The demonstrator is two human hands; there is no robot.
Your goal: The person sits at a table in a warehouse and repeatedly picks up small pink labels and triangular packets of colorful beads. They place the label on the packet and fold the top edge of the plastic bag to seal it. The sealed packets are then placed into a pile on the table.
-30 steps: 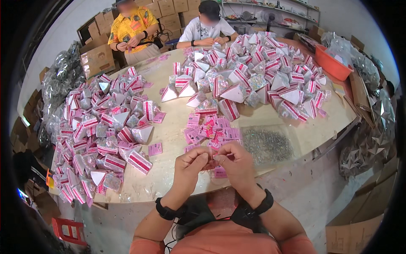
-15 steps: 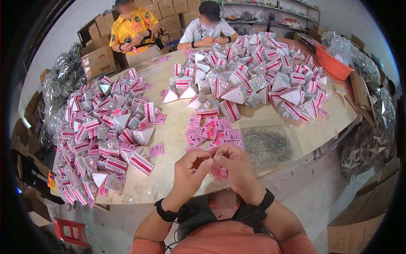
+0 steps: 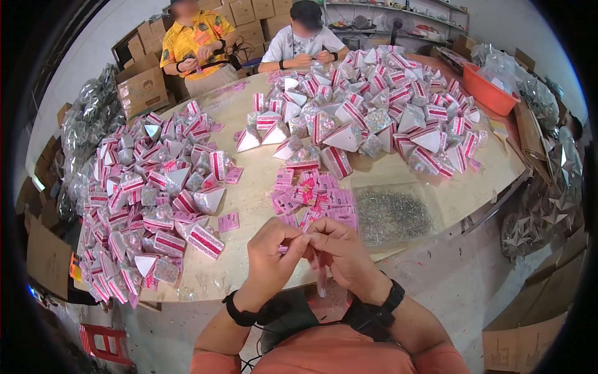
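My left hand (image 3: 272, 250) and my right hand (image 3: 346, 254) meet at the fingertips above the table's near edge. Both are closed in a pinch. From between them hangs a thin pink strip (image 3: 321, 282), mostly beneath the right fingers; its upper end is hidden. Whatever tiny piece the left fingertips pinch is covered by the fingers. Just beyond the hands lies a loose spread of pink printed cards (image 3: 339, 198). Beside it, to the right, a shallow clear tray (image 3: 434, 232) holds a heap of small metal pins (image 3: 392, 215).
Bagged cake-slice-shaped pieces with pink stripes form a left pile (image 3: 152, 187) and a far-right pile (image 3: 367, 112) on the wooden table (image 3: 246, 174). An orange basin (image 3: 489, 92) stands at the far right. Two people work across the table. A red stool (image 3: 104, 343) is at lower left.
Both hands have shifted slightly left and stay together at the fingertips. The pink strip now hangs lower beneath them. The view has shifted slightly.
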